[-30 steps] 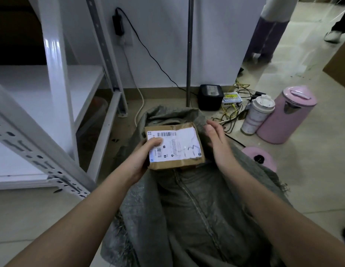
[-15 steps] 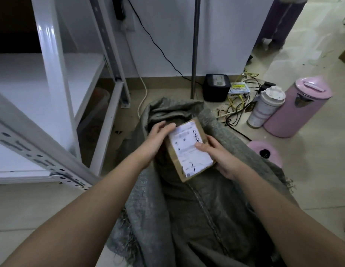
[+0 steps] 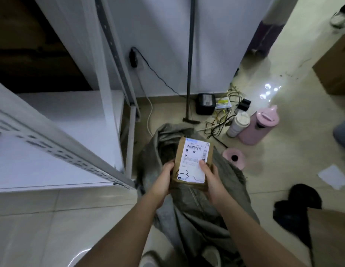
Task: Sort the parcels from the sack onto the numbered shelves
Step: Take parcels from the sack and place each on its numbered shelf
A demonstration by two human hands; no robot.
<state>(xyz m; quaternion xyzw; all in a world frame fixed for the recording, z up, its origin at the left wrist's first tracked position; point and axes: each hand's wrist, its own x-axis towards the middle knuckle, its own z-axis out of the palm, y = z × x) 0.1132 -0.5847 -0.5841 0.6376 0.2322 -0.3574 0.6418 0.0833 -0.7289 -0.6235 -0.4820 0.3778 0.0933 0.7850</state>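
A small brown cardboard parcel (image 3: 194, 149) with a white shipping label and a handwritten mark near its lower edge is held upright over the grey sack (image 3: 198, 209). My left hand (image 3: 164, 178) grips its lower left edge and my right hand (image 3: 211, 177) grips its lower right edge, thumb on the label. The sack lies open on the floor under the parcel. The white metal shelf unit (image 3: 58, 124) stands to the left, its lower shelf bare; no shelf numbers are readable.
A pink lidded bin (image 3: 258, 128), a white cup (image 3: 238, 124) and a pink roll (image 3: 234, 158) sit right of the sack. Cables and a black box (image 3: 205, 104) lie by the wall beside a metal pole (image 3: 190, 60). A dark bag (image 3: 299, 205) lies at right.
The parcel has been turned from landscape to upright, label facing me, and both hands now hold its lower edge. My view has risen and pulled back from the sack.
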